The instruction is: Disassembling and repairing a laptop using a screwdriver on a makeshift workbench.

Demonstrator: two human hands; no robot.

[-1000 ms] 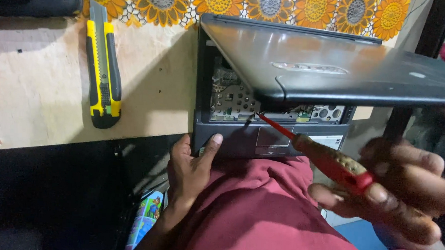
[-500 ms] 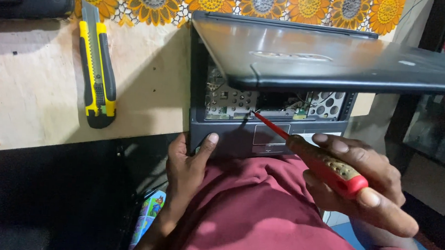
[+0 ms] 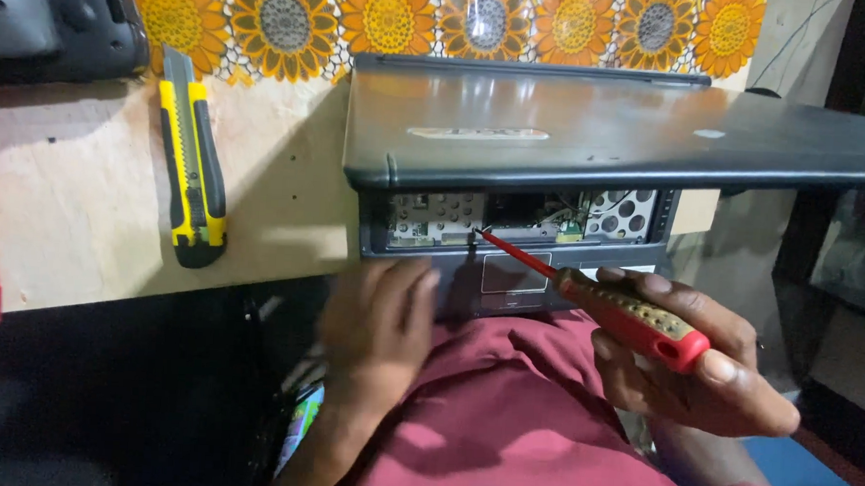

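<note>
From the head view, the right hand (image 3: 690,356) is curled around a red screwdriver (image 3: 605,304) — fingers wrapped over the handle, thumb pressed at its butt end — with the shaft slanting up and left so the tip sits in the exposed innards of a dark laptop (image 3: 554,141). The laptop lies half-shut at the edge of a wooden table (image 3: 74,208), over the person's lap. The left hand (image 3: 381,318) rests flat against the laptop's front edge, fingers loosely together, gripping nothing. A yellow knife (image 3: 195,160) lies well to the left.

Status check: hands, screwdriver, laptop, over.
Right hand grips red screwdriver, tip inside open laptop. Left hand braces its front edge. Nothing blocking.
</note>
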